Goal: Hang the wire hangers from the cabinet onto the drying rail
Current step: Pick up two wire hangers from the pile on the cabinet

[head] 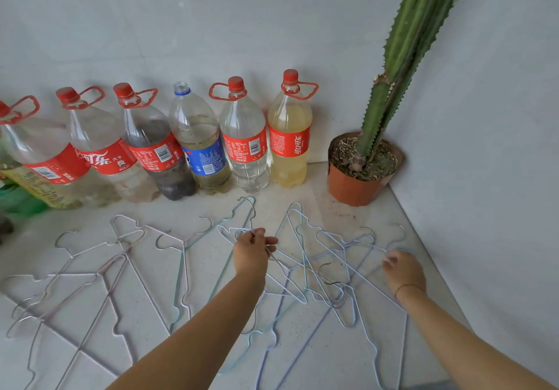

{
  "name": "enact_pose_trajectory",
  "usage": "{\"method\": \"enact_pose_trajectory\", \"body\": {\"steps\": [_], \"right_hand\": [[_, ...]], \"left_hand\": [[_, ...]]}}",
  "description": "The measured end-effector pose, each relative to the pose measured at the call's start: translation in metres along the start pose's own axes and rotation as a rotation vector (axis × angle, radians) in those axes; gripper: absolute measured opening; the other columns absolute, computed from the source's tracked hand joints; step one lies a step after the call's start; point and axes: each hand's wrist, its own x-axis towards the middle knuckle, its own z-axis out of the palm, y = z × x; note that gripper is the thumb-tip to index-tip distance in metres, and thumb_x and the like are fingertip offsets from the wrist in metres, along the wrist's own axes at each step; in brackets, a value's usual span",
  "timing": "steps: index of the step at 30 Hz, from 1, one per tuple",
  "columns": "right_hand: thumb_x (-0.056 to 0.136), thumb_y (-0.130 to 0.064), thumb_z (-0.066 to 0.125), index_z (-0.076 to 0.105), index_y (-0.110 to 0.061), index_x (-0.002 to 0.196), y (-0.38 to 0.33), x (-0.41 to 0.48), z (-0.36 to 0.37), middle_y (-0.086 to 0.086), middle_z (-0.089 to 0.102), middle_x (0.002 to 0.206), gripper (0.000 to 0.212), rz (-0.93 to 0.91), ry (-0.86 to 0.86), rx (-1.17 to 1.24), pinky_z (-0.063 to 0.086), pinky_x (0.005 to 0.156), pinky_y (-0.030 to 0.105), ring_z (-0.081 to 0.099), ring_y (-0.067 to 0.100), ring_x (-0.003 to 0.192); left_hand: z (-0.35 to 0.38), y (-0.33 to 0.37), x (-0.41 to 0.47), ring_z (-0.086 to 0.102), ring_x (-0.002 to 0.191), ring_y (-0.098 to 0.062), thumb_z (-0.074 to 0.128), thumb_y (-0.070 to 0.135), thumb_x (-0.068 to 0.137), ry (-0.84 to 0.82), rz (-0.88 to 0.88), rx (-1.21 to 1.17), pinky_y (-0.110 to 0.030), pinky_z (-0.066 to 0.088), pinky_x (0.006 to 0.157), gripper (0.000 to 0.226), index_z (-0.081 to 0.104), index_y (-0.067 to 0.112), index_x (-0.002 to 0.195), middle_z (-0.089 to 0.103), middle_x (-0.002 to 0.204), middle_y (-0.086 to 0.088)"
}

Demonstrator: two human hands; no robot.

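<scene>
Several thin wire hangers lie spread flat over the pale cabinet top [211, 268]: pinkish-grey ones [90, 271] on the left, light blue and lilac ones [326, 256] tangled in the middle and right. My left hand [252, 250] pinches the wire of a pale blue hanger [242, 217] near its neck, its hook pointing toward the bottles. My right hand [403, 270] reaches down onto the lilac hangers at the right, fingers curled around a hook there. No drying rail is in view.
Several large plastic soda bottles [242, 138] with red and blue labels stand in a row along the back wall. A tall cactus [402, 57] in an orange pot [354, 188] fills the back right corner. The grey wall closes off the right side.
</scene>
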Motion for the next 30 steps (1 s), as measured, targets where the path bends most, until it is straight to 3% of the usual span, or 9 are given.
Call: {"method": "enact_pose_trajectory", "body": {"steps": [3, 12, 15, 17, 19, 20, 22, 26, 30], "right_hand": [[0.081, -0.015, 0.058, 0.07, -0.015, 0.091, 0.015, 0.014, -0.004, 0.017, 0.067, 0.102, 0.016, 0.043, 0.005, -0.133, 0.051, 0.078, 0.035, 0.063, 0.035, 0.093], [0.084, -0.009, 0.055, 0.071, -0.015, 0.085, 0.011, 0.012, -0.01, 0.014, 0.069, 0.098, 0.017, 0.038, -0.051, -0.222, 0.048, 0.071, 0.028, 0.064, 0.031, 0.092], [0.079, -0.004, 0.056, 0.061, -0.021, 0.068, 0.01, 0.007, -0.019, 0.012, 0.068, 0.084, 0.021, 0.029, -0.08, -0.079, 0.045, 0.07, 0.028, 0.062, 0.03, 0.086], [0.076, 0.0, 0.059, 0.057, -0.021, 0.055, 0.008, 0.002, -0.026, 0.0, 0.06, 0.058, 0.03, 0.003, -0.108, 0.088, 0.042, 0.062, 0.028, 0.057, 0.026, 0.07], [0.078, 0.001, 0.063, 0.062, -0.022, 0.057, 0.003, -0.008, -0.036, -0.01, 0.05, 0.041, 0.032, -0.028, -0.176, 0.265, 0.039, 0.052, 0.023, 0.049, 0.02, 0.058], [0.08, -0.002, 0.065, 0.066, -0.017, 0.064, -0.001, -0.014, -0.041, -0.01, 0.049, 0.038, 0.022, -0.038, -0.226, 0.342, 0.037, 0.046, 0.017, 0.046, 0.016, 0.053], [0.083, -0.008, 0.066, 0.069, -0.008, 0.08, -0.011, -0.029, -0.051, -0.008, 0.052, 0.043, 0.004, -0.05, -0.348, 0.476, 0.033, 0.041, 0.015, 0.04, 0.01, 0.044], [0.084, -0.004, 0.063, 0.068, -0.007, 0.088, -0.036, -0.053, -0.06, 0.005, 0.065, 0.066, 0.006, -0.116, -0.501, 0.624, 0.03, 0.037, 0.014, 0.036, 0.004, 0.037], [0.085, -0.004, 0.062, 0.067, -0.008, 0.086, -0.063, -0.072, -0.062, 0.003, 0.063, 0.062, 0.006, -0.197, -0.54, 0.698, 0.03, 0.038, 0.015, 0.036, 0.004, 0.039]], "left_hand": [[0.001, -0.001, -0.003, 0.055, 0.059, -0.017, 0.045, 0.014, 0.097, -0.022, -0.007, 0.005, -0.024, 0.045, 0.058, 0.018, 0.06, 0.006, 0.101, 0.068, 0.071, -0.005], [0.001, 0.001, -0.009, 0.057, 0.063, -0.017, 0.045, 0.015, 0.098, -0.042, 0.01, 0.03, -0.023, 0.046, 0.059, 0.018, 0.061, 0.008, 0.102, 0.07, 0.075, -0.007], [0.003, 0.002, -0.012, 0.056, 0.063, -0.016, 0.045, 0.016, 0.097, -0.051, 0.021, 0.033, -0.022, 0.045, 0.059, 0.02, 0.063, 0.009, 0.102, 0.07, 0.076, -0.007], [0.004, 0.002, -0.013, 0.056, 0.063, -0.015, 0.046, 0.017, 0.097, -0.053, 0.031, 0.036, -0.022, 0.046, 0.06, 0.02, 0.064, 0.011, 0.103, 0.071, 0.077, -0.007], [0.003, 0.002, -0.015, 0.056, 0.063, -0.015, 0.048, 0.018, 0.096, -0.046, 0.042, 0.037, -0.022, 0.046, 0.061, 0.019, 0.065, 0.013, 0.104, 0.071, 0.077, -0.006], [0.002, 0.002, -0.016, 0.057, 0.064, -0.015, 0.048, 0.019, 0.096, -0.037, 0.048, 0.043, -0.022, 0.046, 0.061, 0.019, 0.065, 0.014, 0.104, 0.071, 0.076, -0.005], [0.0, 0.002, -0.021, 0.058, 0.065, -0.015, 0.048, 0.019, 0.096, -0.018, 0.062, 0.045, -0.022, 0.047, 0.061, 0.019, 0.064, 0.013, 0.105, 0.071, 0.075, -0.003], [-0.007, 0.007, -0.035, 0.057, 0.064, -0.014, 0.046, 0.017, 0.097, 0.014, 0.083, 0.053, -0.021, 0.047, 0.062, 0.019, 0.061, 0.008, 0.103, 0.07, 0.074, -0.001], [-0.022, 0.006, -0.051, 0.052, 0.059, -0.013, 0.046, 0.02, 0.097, 0.08, 0.077, 0.082, -0.023, 0.041, 0.058, 0.023, 0.061, 0.002, 0.099, 0.072, 0.078, 0.0]]}}
